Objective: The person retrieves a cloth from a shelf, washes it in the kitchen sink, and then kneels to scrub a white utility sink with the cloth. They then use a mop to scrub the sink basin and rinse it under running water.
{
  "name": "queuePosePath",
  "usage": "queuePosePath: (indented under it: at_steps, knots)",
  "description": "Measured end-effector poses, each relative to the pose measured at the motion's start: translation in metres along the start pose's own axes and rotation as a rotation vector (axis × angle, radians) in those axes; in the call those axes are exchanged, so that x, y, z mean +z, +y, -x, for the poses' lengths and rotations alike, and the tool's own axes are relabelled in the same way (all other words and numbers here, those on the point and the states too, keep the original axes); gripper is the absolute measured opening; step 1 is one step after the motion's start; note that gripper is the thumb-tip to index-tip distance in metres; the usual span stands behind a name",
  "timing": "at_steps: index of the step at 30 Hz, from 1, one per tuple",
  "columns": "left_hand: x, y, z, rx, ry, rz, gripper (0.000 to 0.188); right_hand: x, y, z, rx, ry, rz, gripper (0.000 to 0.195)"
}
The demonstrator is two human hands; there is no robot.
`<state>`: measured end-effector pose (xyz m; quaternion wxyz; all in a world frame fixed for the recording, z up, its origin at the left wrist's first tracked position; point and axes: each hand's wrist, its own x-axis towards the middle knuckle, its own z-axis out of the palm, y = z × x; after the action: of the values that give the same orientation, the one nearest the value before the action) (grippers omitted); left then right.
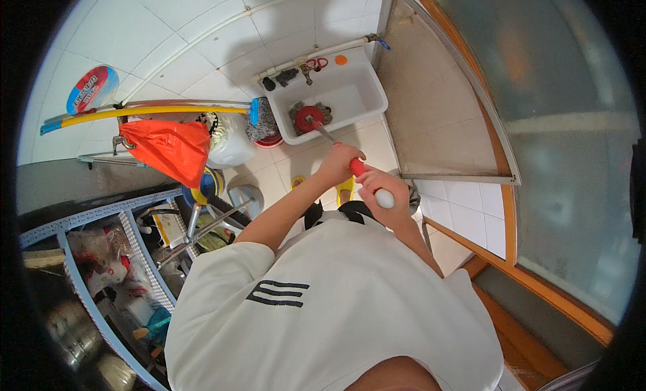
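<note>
A mop with a red round head plate (308,119) stands tilted, its grey strands (327,113) resting in the white sink basin (361,96). Its shaft runs up towards me. My left hand (339,164) is closed around the shaft, nearer the mop head. Higher up, by the pale rounded handle end (384,198), my right hand (387,192) grips the red grip (357,166). Above the basin a metal tap (306,74) comes out of the wall pipe. Red-handled scissors (317,63) and an orange disc (341,60) lie on the sink's back ledge.
Left of the sink, a second mop with a yellow pole (166,110) lies across a red plastic bag (169,146) and a white container (233,144). Blue-edged shelves (128,255) hold bags and boxes at my left. A framed panel (439,103) borders the sink's right.
</note>
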<state>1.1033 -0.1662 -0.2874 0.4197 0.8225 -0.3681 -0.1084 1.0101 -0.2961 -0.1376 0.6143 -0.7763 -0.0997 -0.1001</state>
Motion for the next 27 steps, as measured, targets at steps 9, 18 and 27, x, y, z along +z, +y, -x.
queuePosePath:
  at_steps: [9,18,27]
  knots:
    - [-0.013,-0.003,0.016,-0.059,0.040,0.166,0.025,0.022,-0.002,-0.010,-0.241,-0.131,0.097,0.023]
    - [-0.036,0.010,0.011,-0.073,-0.026,0.099,0.029,0.029,-0.002,-0.017,-0.194,-0.130,-0.012,0.020]
    - [-0.038,-0.021,0.009,-0.059,0.176,0.090,0.025,0.044,0.008,-0.035,-0.094,-0.101,-0.100,0.025]
